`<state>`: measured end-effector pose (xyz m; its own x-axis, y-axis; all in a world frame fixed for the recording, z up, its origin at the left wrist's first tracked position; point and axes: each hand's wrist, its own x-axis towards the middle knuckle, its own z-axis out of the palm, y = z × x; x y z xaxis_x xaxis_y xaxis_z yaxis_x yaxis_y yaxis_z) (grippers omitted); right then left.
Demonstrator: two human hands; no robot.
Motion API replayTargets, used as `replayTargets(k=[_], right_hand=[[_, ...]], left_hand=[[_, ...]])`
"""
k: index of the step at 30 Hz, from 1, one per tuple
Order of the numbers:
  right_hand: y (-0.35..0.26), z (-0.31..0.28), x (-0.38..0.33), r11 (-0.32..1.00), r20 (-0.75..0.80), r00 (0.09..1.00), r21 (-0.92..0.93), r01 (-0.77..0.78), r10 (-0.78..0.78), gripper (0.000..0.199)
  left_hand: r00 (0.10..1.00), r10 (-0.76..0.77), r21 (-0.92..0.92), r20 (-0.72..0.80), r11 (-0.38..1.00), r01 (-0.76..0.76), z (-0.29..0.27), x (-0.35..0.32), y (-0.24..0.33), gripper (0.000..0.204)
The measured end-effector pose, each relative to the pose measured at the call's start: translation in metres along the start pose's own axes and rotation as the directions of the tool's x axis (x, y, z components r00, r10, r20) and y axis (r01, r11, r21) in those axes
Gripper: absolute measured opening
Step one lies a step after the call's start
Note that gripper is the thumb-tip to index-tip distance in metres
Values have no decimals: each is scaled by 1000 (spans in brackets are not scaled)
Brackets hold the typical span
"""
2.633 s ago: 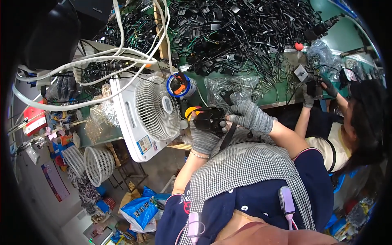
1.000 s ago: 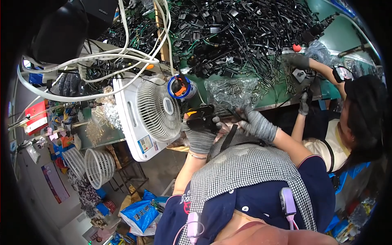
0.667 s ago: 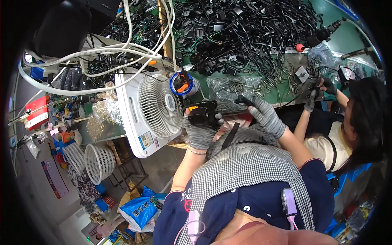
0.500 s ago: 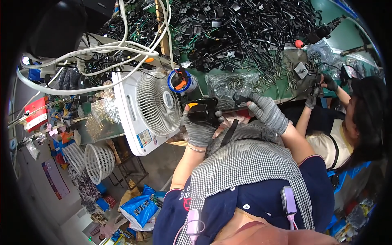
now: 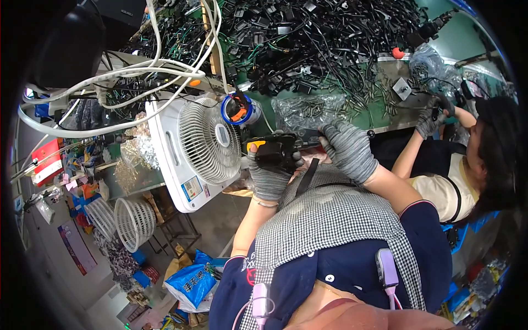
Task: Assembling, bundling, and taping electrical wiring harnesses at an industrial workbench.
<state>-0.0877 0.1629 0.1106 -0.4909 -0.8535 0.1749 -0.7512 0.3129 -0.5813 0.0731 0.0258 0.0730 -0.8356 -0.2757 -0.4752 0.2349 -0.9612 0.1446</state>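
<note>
In my left hand (image 5: pixel 269 180), which wears a grey knit fingerless glove, is a black plastic housing (image 5: pixel 279 154) with an orange-yellow patch on its upper left. The fingers wrap its lower side and ends. My right hand (image 5: pixel 351 149), in a matching glove, pinches a small dark piece (image 5: pixel 310 133) just right of the housing. Whether that piece touches the housing I cannot tell. Both hands are above my checked apron (image 5: pixel 330 217), at the near edge of the green table (image 5: pixel 367 113).
A white fan (image 5: pixel 212 137) stands left of my hands, beside a blue-rimmed can (image 5: pixel 245 111). Black cabled parts (image 5: pixel 297 44) heap the far table. Small metal pins (image 5: pixel 355 104) and a clear plastic bag (image 5: pixel 297 113) lie nearer. White hoses (image 5: pixel 157 69) loop at left. A co-worker (image 5: pixel 448 181) handles something at right.
My right hand has moved left with the small dark piece, closer to the housing in my left hand. The view has shifted slightly. The co-worker's hands have come closer together.
</note>
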Motion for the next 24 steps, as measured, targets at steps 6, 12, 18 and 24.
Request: replayTargets(k=[6,12,18,24], right_hand=[[2,4,0,998,-16,998,-21,54,-54,21],[5,7,-3,998,-10,999,-42,41,-41,22],[13,9,-3,995,42,995,-23,95,-94,25],[26,16,-5,979,59,984,125,158,-167,25]], left_hand=[[1000,17,69,-5,997,-17,3,-1,-2,69],[996,36,120,-87,992,-25,6,2,-5,68],[990,13,211,-139,977,17,5,2,-5,76],[983,-176,272,48,950,157,10,1,-3,83]])
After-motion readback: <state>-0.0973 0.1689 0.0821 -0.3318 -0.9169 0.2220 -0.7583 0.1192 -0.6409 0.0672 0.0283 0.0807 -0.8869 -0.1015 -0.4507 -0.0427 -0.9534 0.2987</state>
